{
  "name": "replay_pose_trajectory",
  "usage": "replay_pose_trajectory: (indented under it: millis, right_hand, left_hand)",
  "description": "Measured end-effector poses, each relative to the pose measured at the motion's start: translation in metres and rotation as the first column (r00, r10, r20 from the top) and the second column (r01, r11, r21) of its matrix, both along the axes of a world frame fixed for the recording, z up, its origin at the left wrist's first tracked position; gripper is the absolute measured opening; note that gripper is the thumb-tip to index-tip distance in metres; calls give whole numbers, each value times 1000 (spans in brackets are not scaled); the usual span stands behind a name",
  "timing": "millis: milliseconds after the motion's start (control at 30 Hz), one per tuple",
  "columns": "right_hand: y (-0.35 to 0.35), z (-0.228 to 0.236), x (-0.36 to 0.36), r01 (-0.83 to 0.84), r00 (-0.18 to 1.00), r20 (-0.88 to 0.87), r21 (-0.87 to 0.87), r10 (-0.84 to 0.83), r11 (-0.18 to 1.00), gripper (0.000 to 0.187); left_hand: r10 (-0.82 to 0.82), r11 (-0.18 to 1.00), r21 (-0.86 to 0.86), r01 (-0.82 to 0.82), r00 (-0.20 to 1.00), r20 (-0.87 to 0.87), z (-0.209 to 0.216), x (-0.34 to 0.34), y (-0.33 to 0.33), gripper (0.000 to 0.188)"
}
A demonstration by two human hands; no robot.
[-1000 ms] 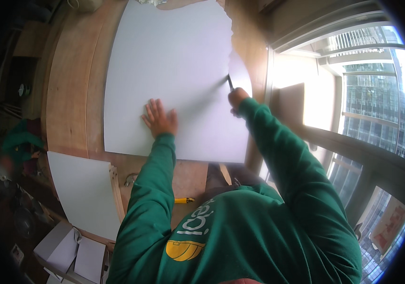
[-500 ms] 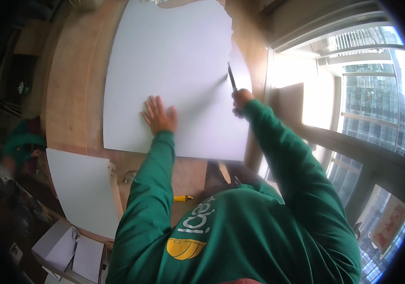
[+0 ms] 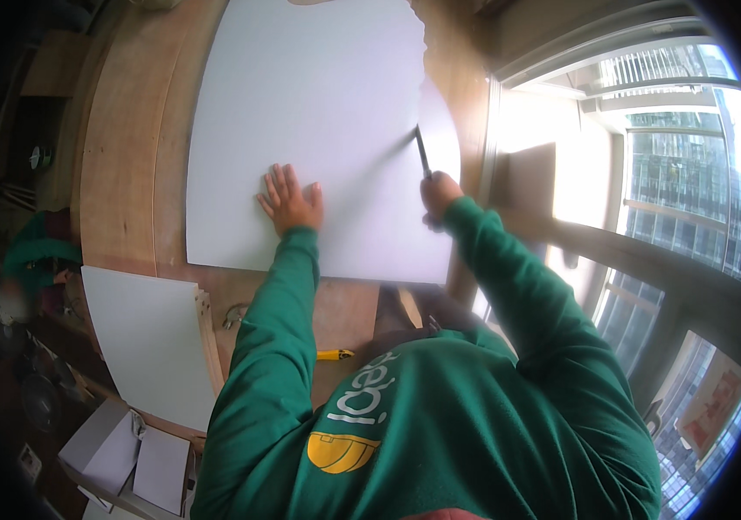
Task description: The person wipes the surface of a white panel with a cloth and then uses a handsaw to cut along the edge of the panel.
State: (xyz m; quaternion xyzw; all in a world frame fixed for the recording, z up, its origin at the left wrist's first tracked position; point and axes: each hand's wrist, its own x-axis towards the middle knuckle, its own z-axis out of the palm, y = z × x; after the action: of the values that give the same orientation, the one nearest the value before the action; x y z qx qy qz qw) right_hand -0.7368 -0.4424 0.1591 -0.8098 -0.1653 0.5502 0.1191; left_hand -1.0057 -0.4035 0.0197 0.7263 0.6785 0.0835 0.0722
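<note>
A large white board [image 3: 318, 121] lies flat on a wooden surface in front of me, with a ragged far edge and a wavy upper right edge. My left hand [image 3: 291, 201] rests palm down near its closer left part, fingers spread. At the board's right side, my right hand [image 3: 442, 194] is closed round a tool with a long, narrow dark blade [image 3: 423, 149]. The blade points away from me, its tip at the board near the lower end of the wavy edge. The handle is hidden in my fist, so I cannot tell the tool's exact kind.
A yellow-handled tool [image 3: 334, 354] lies close to my body. To the left are another white board [image 3: 141, 347] and a pale box [image 3: 100, 442]. A person in a green sleeve [image 3: 41, 251] is at the far left. A bright window [image 3: 686, 165] borders the right.
My right hand and the blade have come a little nearer to me along the board's right side. My left hand stays flat on the board. The whole view has shifted slightly.
</note>
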Motion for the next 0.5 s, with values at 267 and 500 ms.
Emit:
replay_pose_trajectory:
  millis: [267,500]
  right_hand:
    - [3,-42,18,-101,993,-67,-29,99,994,32]
    - [0,-85,21,-133,989,-64,-36,130,991,34]
  left_hand:
    - [-15,1000,9,15,999,29,-1,5,2,73]
    - [-12,1000,-13,12,1000,17,0,9,2,73]
